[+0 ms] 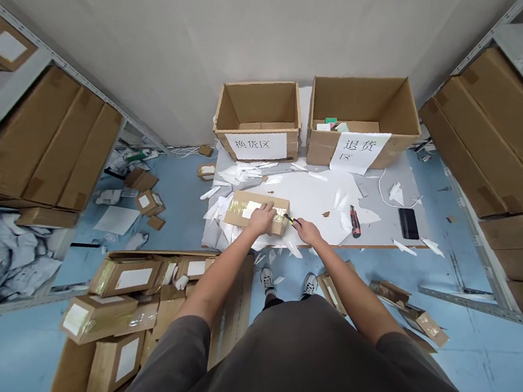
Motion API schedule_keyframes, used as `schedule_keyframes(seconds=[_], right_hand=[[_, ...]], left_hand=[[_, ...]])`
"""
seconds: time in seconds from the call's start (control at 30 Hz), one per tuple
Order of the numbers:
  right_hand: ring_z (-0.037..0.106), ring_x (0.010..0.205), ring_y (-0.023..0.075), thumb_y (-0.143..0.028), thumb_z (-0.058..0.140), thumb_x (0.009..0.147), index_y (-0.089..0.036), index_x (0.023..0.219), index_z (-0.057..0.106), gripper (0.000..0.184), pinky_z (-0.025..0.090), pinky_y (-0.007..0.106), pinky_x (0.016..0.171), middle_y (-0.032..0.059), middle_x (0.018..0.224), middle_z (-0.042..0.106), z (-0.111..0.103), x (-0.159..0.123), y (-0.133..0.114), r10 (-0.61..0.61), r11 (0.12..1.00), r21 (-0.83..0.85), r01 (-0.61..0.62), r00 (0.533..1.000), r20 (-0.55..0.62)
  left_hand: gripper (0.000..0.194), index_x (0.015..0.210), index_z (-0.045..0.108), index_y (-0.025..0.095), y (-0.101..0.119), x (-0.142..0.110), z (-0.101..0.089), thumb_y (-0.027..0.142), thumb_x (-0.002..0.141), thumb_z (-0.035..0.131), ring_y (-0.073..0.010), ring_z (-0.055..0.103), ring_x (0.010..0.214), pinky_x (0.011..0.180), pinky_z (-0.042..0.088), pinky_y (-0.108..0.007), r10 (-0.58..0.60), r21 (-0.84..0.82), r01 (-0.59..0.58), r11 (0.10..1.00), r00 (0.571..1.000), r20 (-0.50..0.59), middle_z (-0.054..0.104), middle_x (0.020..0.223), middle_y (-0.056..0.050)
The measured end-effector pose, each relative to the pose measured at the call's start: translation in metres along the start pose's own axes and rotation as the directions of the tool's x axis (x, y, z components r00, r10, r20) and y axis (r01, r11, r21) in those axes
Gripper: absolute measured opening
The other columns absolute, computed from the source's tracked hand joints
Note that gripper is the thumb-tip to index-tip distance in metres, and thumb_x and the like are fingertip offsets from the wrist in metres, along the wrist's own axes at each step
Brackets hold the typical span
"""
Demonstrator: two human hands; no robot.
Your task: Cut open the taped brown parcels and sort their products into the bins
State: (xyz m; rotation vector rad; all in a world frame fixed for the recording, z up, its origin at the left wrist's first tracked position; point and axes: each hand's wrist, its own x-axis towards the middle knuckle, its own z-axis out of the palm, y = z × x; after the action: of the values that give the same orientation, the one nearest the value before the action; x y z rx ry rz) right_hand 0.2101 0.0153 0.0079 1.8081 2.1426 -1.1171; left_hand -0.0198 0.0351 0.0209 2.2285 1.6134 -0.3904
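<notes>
A taped cardboard box with a white label lies on the table just in front of me. On its top, toward the right end, my left hand presses with bent fingers, holding the box against the table. My right hand is closed around a small yellow-and-black box cutter. The cutter's tip meets the box's taped right end; how deep the blade sits cannot be made out. Farther right, a red-and-black utility knife lies on the table.
Two open cartons, one left and one right, stand at the table's back with paper signs. A black phone lies at right. Torn white paper litters the table. A large carton of parcels stands at lower left.
</notes>
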Motion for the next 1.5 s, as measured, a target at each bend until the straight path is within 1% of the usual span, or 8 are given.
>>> schedule_keyframes(seconds=[0.47, 0.67, 0.77, 0.87, 1.0, 1.1, 1.23, 1.5], right_hand=[[0.07, 0.114, 0.0285, -0.04, 0.034, 0.115, -0.02, 0.129, 0.068, 0.042, 0.047, 0.03, 0.086, 0.0145, 0.127, 0.076, -0.021, 0.022, -0.008, -0.099, 0.986, -0.123, 0.111, 0.99, 0.102], [0.071, 0.074, 0.0207, -0.041, 0.03, 0.115, -0.019, 0.122, 0.069, 0.045, 0.046, 0.028, 0.071, 0.0093, 0.106, 0.079, -0.021, 0.014, -0.007, -0.083, 0.996, 0.031, 0.079, 0.981, 0.174], [0.069, 0.073, 0.0189, -0.039, 0.034, 0.115, -0.019, 0.117, 0.069, 0.041, 0.045, 0.026, 0.072, 0.0062, 0.097, 0.078, -0.012, 0.003, -0.004, -0.086, 0.994, 0.079, 0.073, 0.981, 0.176], [0.068, 0.084, 0.0185, -0.036, 0.036, 0.115, -0.019, 0.112, 0.069, 0.037, 0.043, 0.023, 0.076, 0.0052, 0.098, 0.077, -0.003, -0.01, 0.004, -0.089, 0.992, 0.099, 0.075, 0.985, 0.148], [0.067, 0.082, 0.0184, -0.039, 0.033, 0.115, -0.021, 0.112, 0.067, 0.039, 0.043, 0.023, 0.074, 0.0046, 0.097, 0.076, -0.001, -0.019, 0.016, -0.014, 0.985, 0.174, 0.0, 0.997, 0.081], [0.068, 0.085, 0.0197, -0.042, 0.032, 0.114, -0.021, 0.112, 0.066, 0.04, 0.043, 0.024, 0.074, 0.0049, 0.098, 0.076, -0.002, -0.019, 0.022, 0.026, 0.978, 0.205, -0.033, 0.999, 0.036], [0.069, 0.097, 0.0217, -0.044, 0.033, 0.114, -0.024, 0.115, 0.067, 0.04, 0.043, 0.025, 0.076, 0.0053, 0.106, 0.077, 0.0, -0.015, 0.02, 0.011, 0.99, 0.143, -0.008, 1.0, -0.015], [0.067, 0.11, 0.0258, -0.048, 0.045, 0.111, -0.031, 0.136, 0.068, 0.038, 0.044, 0.03, 0.084, 0.0075, 0.12, 0.073, 0.005, 0.002, 0.012, -0.085, 0.994, -0.086, 0.073, 0.986, -0.14]], left_hand=[[0.079, 0.127, 0.061, 0.027, -0.001, 0.0, 0.001, 0.023, 0.057, 0.099, -0.0321, 0.04, 0.158, 0.119, 0.048, -0.039, -0.006, -0.085, 0.008, 0.996, 1.0, 0.024, 0.033, 0.174, -0.011], [0.085, 0.129, 0.058, 0.024, -0.003, 0.005, 0.005, 0.02, 0.054, 0.099, -0.0353, 0.036, 0.16, 0.123, 0.044, -0.042, 0.023, -0.094, -0.02, 0.995, 0.999, 0.034, 0.033, 0.173, -0.017], [0.095, 0.134, 0.056, 0.023, -0.005, 0.008, 0.007, 0.022, 0.051, 0.103, -0.0374, 0.033, 0.161, 0.125, 0.041, -0.042, 0.018, -0.108, -0.013, 0.994, 0.999, 0.049, 0.033, 0.173, -0.019], [0.093, 0.146, 0.052, 0.025, -0.011, 0.008, 0.006, 0.036, 0.066, 0.099, -0.0338, 0.036, 0.16, 0.125, 0.039, -0.039, 0.025, -0.182, -0.025, 0.983, 1.0, 0.001, 0.039, 0.171, -0.015], [0.053, 0.147, 0.055, 0.03, -0.022, 0.013, -0.002, 0.04, 0.097, 0.071, -0.0268, 0.055, 0.144, 0.119, 0.043, -0.037, -0.076, -0.214, 0.058, 0.975, 0.994, -0.077, 0.061, 0.152, -0.008], [0.066, 0.149, 0.055, 0.033, -0.026, 0.026, -0.007, 0.04, 0.089, 0.082, -0.0325, 0.041, 0.154, 0.123, 0.038, -0.044, -0.119, -0.146, 0.103, 0.984, 0.987, -0.104, 0.052, 0.161, -0.008], [0.094, 0.161, 0.044, 0.033, -0.031, 0.045, -0.006, 0.037, 0.079, 0.091, -0.0354, 0.023, 0.164, 0.13, 0.029, -0.047, -0.024, -0.141, 0.019, 0.99, 0.999, -0.036, 0.034, 0.175, -0.008], [0.057, 0.159, 0.053, 0.023, -0.046, 0.04, 0.028, 0.039, 0.104, 0.057, -0.0364, 0.025, 0.164, 0.132, 0.026, -0.054, 0.104, -0.108, -0.129, 0.986, 0.972, -0.213, 0.037, 0.174, -0.013]])
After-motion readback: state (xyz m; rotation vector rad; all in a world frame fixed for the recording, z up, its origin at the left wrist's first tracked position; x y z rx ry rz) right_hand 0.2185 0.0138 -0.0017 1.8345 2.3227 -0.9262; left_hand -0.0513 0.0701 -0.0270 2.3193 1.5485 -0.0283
